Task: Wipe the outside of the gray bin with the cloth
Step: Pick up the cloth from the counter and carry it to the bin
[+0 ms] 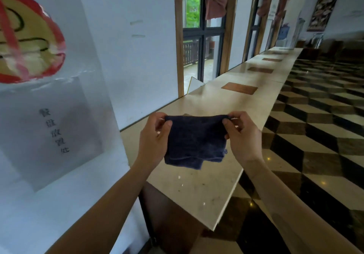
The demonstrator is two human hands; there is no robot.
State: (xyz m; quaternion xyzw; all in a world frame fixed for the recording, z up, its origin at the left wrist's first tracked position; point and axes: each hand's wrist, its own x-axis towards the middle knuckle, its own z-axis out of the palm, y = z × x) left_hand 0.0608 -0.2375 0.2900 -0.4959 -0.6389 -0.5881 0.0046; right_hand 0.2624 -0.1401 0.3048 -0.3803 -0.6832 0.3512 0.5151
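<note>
A dark navy cloth hangs folded in front of me, held up by its two top corners above a marble counter. My left hand pinches the top left corner between thumb and fingers. My right hand pinches the top right corner the same way. The cloth's lower edge droops freely, clear of the counter. No gray bin shows in the head view.
The long beige marble counter runs along the white wall toward the far end, with brown inlaid squares. A white pillar with a red round sign stands close on my left. Checkered tile floor lies to the right.
</note>
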